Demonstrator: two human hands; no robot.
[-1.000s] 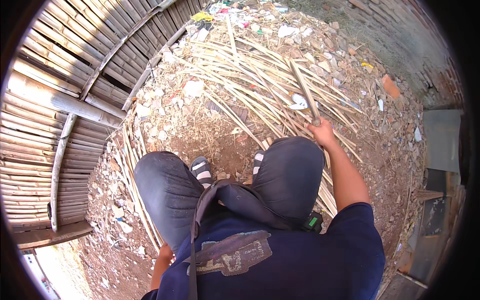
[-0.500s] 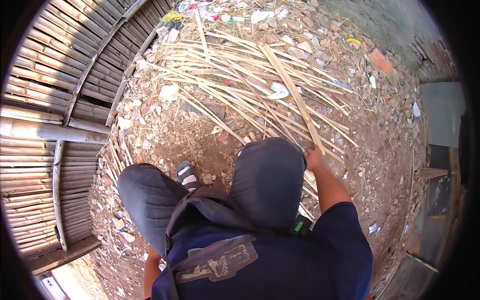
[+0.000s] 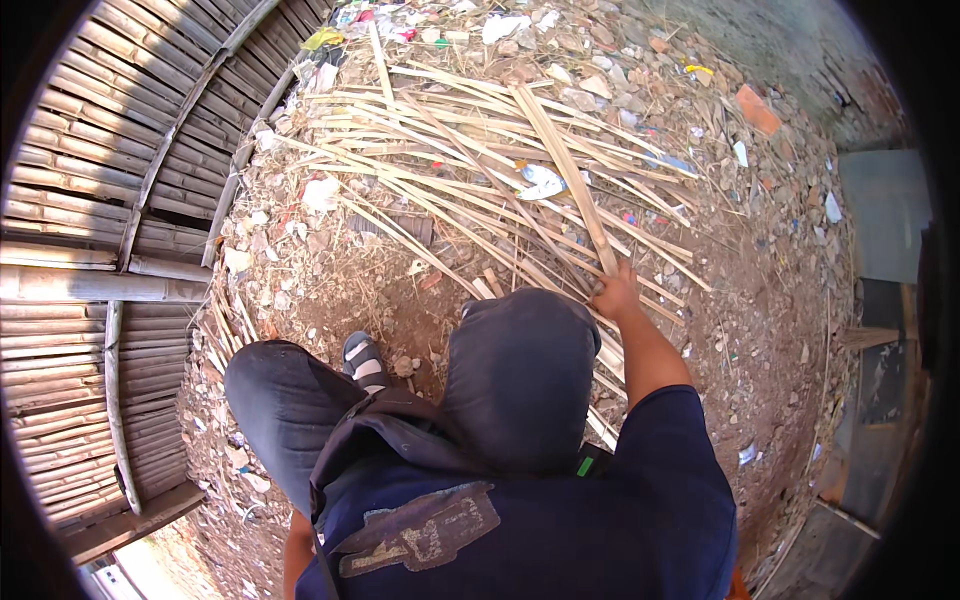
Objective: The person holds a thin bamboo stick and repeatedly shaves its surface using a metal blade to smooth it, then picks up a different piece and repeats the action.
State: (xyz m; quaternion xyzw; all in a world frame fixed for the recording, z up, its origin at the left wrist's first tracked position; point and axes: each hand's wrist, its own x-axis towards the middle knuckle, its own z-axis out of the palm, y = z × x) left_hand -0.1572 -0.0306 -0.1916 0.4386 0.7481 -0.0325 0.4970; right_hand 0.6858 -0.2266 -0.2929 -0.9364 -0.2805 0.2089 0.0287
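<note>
Right hand [image 3: 615, 297] is closed around the lower end of a long flat bamboo slat [image 3: 565, 172], just right of centre in the head view. Its fingers wrap the strip, so the grip looks firm. From the hand the slat runs up and slightly left across the frame, its far end lying on top of the pile of split bamboo strips [image 3: 440, 190] that fills the upper middle. Only the left forearm [image 3: 296, 545] shows, at the lower left edge beside the dark shirt; the left hand itself is hidden, so whether it is open or closed cannot be told.

Judging by this, the step in hand is drawing one slat out of the heap. Bringing it clear would call for lifting its near end so that the far end comes free of the crossing strips beneath it without snagging.

Both knees, in dark trousers [image 3: 290, 400], fill the lower middle, with a striped sandal [image 3: 363, 362] between them on bare, stony ground [image 3: 330, 290]. A fence of bamboo poles [image 3: 110, 200] curves down the left side. Scraps of litter [image 3: 540, 180] lie among the strips, and a reddish brick [image 3: 757, 108] sits at the upper right.
</note>
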